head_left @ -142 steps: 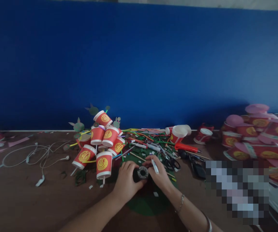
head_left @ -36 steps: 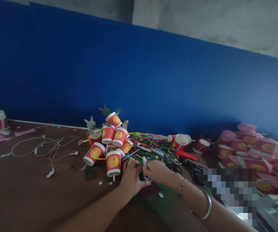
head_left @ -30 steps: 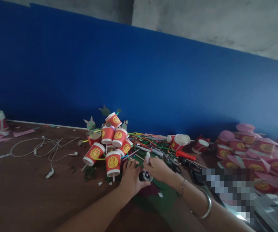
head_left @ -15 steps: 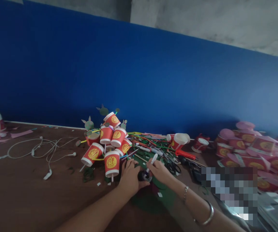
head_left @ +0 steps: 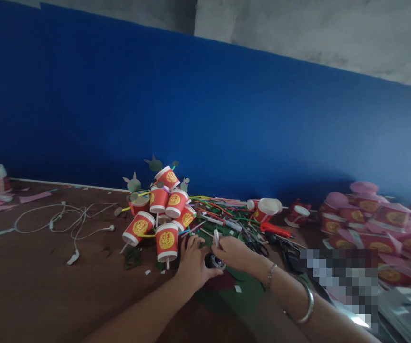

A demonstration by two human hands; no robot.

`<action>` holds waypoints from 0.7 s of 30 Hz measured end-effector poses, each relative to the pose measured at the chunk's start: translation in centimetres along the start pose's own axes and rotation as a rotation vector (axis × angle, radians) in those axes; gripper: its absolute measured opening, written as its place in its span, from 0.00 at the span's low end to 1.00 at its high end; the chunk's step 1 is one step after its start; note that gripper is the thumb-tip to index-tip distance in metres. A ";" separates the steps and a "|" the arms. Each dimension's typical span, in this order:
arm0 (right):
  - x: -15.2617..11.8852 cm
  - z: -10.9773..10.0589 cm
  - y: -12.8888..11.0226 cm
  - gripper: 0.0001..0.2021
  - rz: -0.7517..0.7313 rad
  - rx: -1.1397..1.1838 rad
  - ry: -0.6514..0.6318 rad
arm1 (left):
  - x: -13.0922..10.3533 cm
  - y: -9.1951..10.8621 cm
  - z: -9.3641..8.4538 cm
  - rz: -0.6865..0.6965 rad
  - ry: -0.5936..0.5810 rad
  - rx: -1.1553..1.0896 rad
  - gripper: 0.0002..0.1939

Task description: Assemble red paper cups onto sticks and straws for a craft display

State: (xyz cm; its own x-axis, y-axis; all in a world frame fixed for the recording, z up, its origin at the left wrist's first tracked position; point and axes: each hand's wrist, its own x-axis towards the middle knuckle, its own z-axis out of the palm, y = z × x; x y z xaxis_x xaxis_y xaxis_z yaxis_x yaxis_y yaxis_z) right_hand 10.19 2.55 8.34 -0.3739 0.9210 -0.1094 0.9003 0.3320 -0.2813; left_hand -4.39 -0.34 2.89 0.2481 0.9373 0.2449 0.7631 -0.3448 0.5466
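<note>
My left hand (head_left: 194,262) reaches in from below, with its thumb and fingers curved round a small dark round object (head_left: 212,262) with a paler rim, whose kind I cannot make out. It sits over dark green paper (head_left: 223,300). My right hand (head_left: 231,252), with a bracelet and a bangle on the wrist, grips a white marker pen (head_left: 216,237). The pen stands nearly upright, its lower end at the round object, partly hidden by my fingers. A dark red patch shows under my hands. Just left of them leans a cluster of red paper cups (head_left: 167,242) with straws and rabbit-shaped cutouts.
Loose pens (head_left: 214,219), coloured straws and scissors (head_left: 261,245) lie behind my hands. A red-handled tool (head_left: 277,230) is to the right, before a pile of cups with pink paper (head_left: 366,205). White earphones (head_left: 73,257) lie left. A blue partition (head_left: 205,114) stands behind.
My right hand has shifted slightly left and turned, and the marker pen now stands more upright. My left hand stays round the dark object.
</note>
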 end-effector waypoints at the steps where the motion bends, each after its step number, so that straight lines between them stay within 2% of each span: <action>1: -0.1 -0.2 -0.3 0.15 -0.023 -0.060 -0.001 | 0.0 -0.1 0.1 0.004 0.003 0.002 0.29; 7: -1.0 -0.7 -1.8 0.13 -0.153 -0.329 0.024 | 0.0 -0.5 0.8 0.017 0.028 -0.014 0.29; 11: -1.7 -0.4 -2.0 0.11 -0.207 -0.387 0.064 | 0.0 -0.4 0.9 0.014 0.053 -0.013 0.26; 15: -2.8 0.2 -1.5 0.11 -0.255 -0.301 0.123 | 0.0 -0.5 1.1 0.018 0.062 -0.014 0.21; 21: -4.3 1.8 0.2 0.10 -0.282 -0.022 0.230 | 0.0 -0.8 0.9 0.030 0.004 -0.076 0.18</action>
State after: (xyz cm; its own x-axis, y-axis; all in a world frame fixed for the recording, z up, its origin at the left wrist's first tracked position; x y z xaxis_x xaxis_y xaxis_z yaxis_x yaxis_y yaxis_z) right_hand 11.54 -1.73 7.05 -0.5508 0.8132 0.1880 0.7743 0.5819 -0.2488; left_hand -4.48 0.01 1.77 0.2683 0.9261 0.2652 0.7079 -0.3762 0.5978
